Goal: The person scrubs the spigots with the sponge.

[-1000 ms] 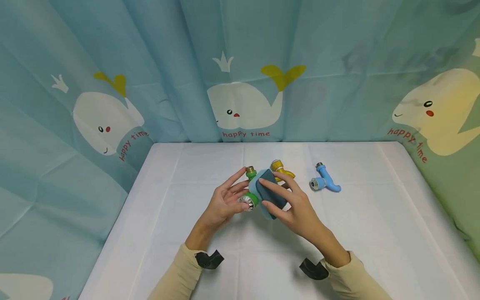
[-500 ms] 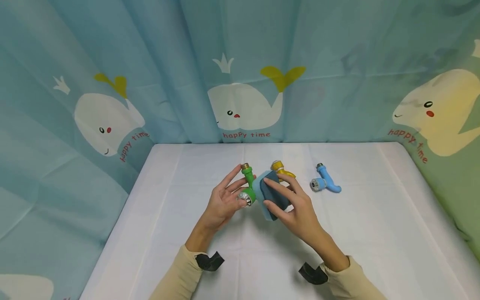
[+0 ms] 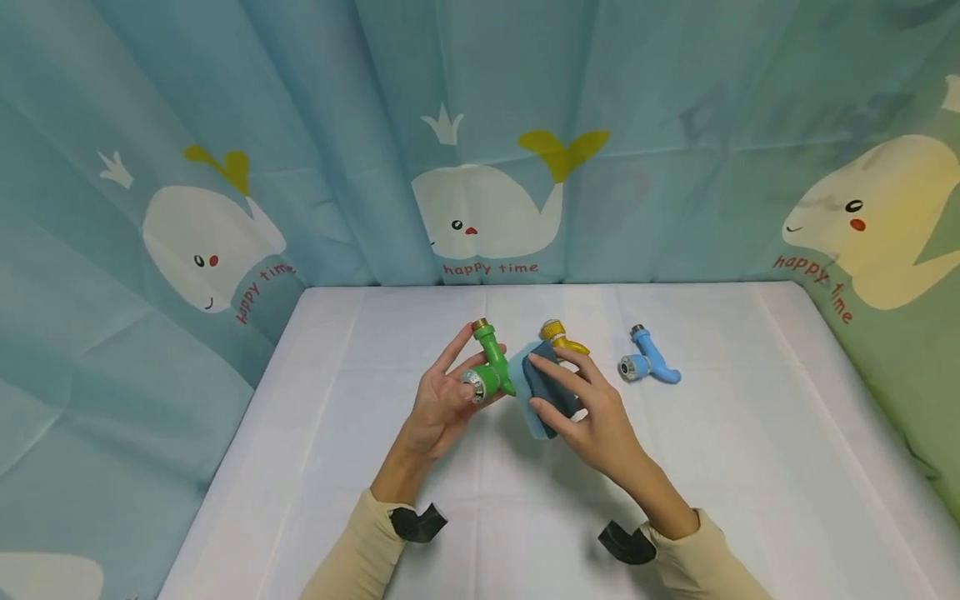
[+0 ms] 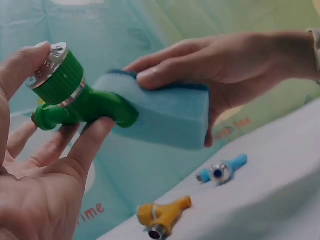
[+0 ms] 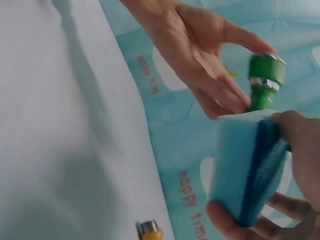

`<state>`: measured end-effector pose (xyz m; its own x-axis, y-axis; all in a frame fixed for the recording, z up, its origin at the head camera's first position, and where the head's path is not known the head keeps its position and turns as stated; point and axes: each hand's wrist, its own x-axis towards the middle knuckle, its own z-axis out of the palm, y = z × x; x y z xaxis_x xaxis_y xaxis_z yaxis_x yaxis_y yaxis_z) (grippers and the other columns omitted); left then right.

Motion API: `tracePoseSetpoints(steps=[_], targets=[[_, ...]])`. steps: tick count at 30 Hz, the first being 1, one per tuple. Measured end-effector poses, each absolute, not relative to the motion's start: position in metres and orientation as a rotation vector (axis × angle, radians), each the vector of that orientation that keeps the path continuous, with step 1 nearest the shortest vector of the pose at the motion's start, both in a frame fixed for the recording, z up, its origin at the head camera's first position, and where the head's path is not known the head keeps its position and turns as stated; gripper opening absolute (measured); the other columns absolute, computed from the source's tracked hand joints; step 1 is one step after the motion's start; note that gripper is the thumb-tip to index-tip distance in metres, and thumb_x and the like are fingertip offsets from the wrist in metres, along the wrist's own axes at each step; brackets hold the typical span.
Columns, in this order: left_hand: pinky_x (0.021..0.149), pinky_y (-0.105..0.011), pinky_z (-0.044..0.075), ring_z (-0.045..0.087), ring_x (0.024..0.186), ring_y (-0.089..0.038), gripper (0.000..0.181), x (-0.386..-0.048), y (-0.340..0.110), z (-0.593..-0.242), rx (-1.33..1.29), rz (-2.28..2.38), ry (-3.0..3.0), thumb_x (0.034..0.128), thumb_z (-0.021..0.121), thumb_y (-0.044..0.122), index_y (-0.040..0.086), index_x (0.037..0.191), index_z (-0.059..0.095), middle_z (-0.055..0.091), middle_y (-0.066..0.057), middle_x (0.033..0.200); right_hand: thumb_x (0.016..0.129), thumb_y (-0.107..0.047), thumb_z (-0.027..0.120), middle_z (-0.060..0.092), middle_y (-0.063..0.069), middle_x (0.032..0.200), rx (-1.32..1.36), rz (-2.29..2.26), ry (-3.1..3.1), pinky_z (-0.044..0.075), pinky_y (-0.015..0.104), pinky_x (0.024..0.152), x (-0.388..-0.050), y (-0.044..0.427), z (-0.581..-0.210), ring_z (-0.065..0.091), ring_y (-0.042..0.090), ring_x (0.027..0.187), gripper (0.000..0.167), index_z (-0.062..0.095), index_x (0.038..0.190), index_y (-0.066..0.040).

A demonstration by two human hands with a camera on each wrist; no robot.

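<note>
A green tap (image 3: 491,358) with a silver-capped knob and a brass threaded end is held up over the table by my left hand (image 3: 442,408). In the left wrist view the thumb presses on the knob's cap while fingers support the tap from beneath. My right hand (image 3: 596,417) grips a sponge (image 4: 165,112), light blue with a darker blue layer, between thumb and fingers. The light blue side touches the green tap's spout in the left wrist view. The right wrist view shows the sponge (image 5: 240,160) hiding the tap's lower part.
Behind the right hand lies a yellow tap (image 3: 558,335), partly covered by it. A blue tap (image 3: 651,358) lies farther right. Both rest on the white-covered table (image 3: 360,350). A curtain (image 3: 337,167) with printed whales hangs along the table's back and sides.
The green tap has shifted left and up a little and turned in my left hand, so more of its body shows beside the sponge. My right hand with the sponge has hardly moved.
</note>
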<state>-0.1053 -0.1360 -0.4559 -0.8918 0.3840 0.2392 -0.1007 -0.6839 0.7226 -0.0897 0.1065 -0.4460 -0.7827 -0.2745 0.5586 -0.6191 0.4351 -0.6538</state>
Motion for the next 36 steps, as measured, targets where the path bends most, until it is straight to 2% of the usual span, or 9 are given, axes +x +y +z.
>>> tracePoseSetpoints(steps=[3, 7, 15, 20, 24, 31, 34, 36], targets=[[0.107, -0.047, 0.048, 0.052, 0.137, -0.030, 0.091, -0.105, -0.136, -0.455, 0.538, 2.617, 1.012, 0.0967, 0.073, 0.011, 0.011, 0.165, 0.013, 0.046, -0.023, 0.151, 0.084, -0.008, 0.084, 0.055, 0.010, 0.144, 0.715, 1.334, -2.324, 0.053, 0.029, 0.056, -0.091, 0.109, -0.446, 0.061, 0.026, 0.111, 0.057, 0.067, 0.138, -0.019], [0.108, -0.048, 0.049, 0.050, 0.139, -0.029, 0.091, -0.105, -0.136, -0.452, 0.549, 2.628, 0.939, 0.0981, 0.072, 0.019, 0.009, 0.165, 0.012, 0.044, -0.024, 0.152, 0.085, -0.004, 0.082, 0.054, 0.010, 0.146, 0.779, 1.451, -2.289, 0.057, 0.028, 0.061, -0.090, 0.109, -0.444, 0.060, 0.027, 0.114, 0.059, 0.065, 0.140, -0.015], [0.107, -0.048, 0.049, 0.057, 0.131, -0.032, 0.096, -0.105, -0.136, -0.450, 0.544, 2.654, 0.873, 0.0947, 0.076, 0.017, 0.010, 0.165, 0.011, 0.047, -0.023, 0.150, 0.089, -0.001, 0.077, 0.054, 0.008, 0.147, 0.766, 1.553, -2.308, 0.061, 0.029, 0.066, -0.090, 0.111, -0.444, 0.059, 0.028, 0.119, 0.058, 0.062, 0.143, -0.015], [0.106, -0.047, 0.050, 0.057, 0.132, -0.032, 0.101, -0.104, -0.136, -0.447, 0.536, 2.658, 0.867, 0.0897, 0.079, 0.014, 0.011, 0.165, 0.012, 0.051, -0.022, 0.147, 0.096, -0.005, 0.071, 0.055, 0.006, 0.146, 0.755, 1.665, -2.369, 0.062, 0.029, 0.072, -0.089, 0.110, -0.447, 0.062, 0.023, 0.108, 0.056, 0.056, 0.148, -0.019], [0.106, -0.048, 0.049, 0.058, 0.129, -0.035, 0.103, -0.103, -0.136, -0.446, 0.522, 2.662, 0.865, 0.0876, 0.081, 0.010, 0.012, 0.165, 0.013, 0.051, -0.022, 0.147, 0.101, -0.005, 0.064, 0.061, 0.008, 0.135, 0.704, 1.830, -2.375, 0.059, 0.027, 0.070, -0.088, 0.110, -0.453, 0.064, 0.022, 0.097, 0.054, 0.051, 0.152, -0.018], [0.108, -0.047, 0.048, 0.056, 0.133, -0.034, 0.107, -0.101, -0.135, -0.441, 0.549, 2.645, 0.880, 0.0862, 0.083, 0.013, 0.014, 0.165, 0.011, 0.049, -0.021, 0.149, 0.106, -0.011, 0.057, 0.054, 0.012, 0.149, 0.728, 1.948, -2.423, 0.056, 0.029, 0.089, -0.087, 0.111, -0.455, 0.063, 0.034, 0.120, 0.050, 0.047, 0.155, -0.017], [0.107, -0.046, 0.048, 0.057, 0.131, -0.033, 0.108, -0.101, -0.135, -0.439, 0.565, 2.637, 0.895, 0.0862, 0.084, 0.014, 0.013, 0.165, 0.010, 0.049, -0.021, 0.149, 0.106, -0.010, 0.056, 0.054, 0.013, 0.149, 0.710, 1.966, -2.407, 0.055, 0.029, 0.091, -0.086, 0.111, -0.454, 0.061, 0.037, 0.124, 0.050, 0.047, 0.155, -0.016], [0.106, -0.045, 0.049, 0.057, 0.132, -0.032, 0.109, -0.102, -0.135, -0.438, 0.571, 2.630, 0.914, 0.0856, 0.085, 0.014, 0.013, 0.165, 0.011, 0.048, -0.021, 0.149, 0.107, -0.010, 0.054, 0.053, 0.016, 0.150, 0.693, 2.005, -2.388, 0.053, 0.029, 0.096, -0.085, 0.113, -0.452, 0.059, 0.033, 0.127, 0.049, 0.045, 0.156, -0.014]])
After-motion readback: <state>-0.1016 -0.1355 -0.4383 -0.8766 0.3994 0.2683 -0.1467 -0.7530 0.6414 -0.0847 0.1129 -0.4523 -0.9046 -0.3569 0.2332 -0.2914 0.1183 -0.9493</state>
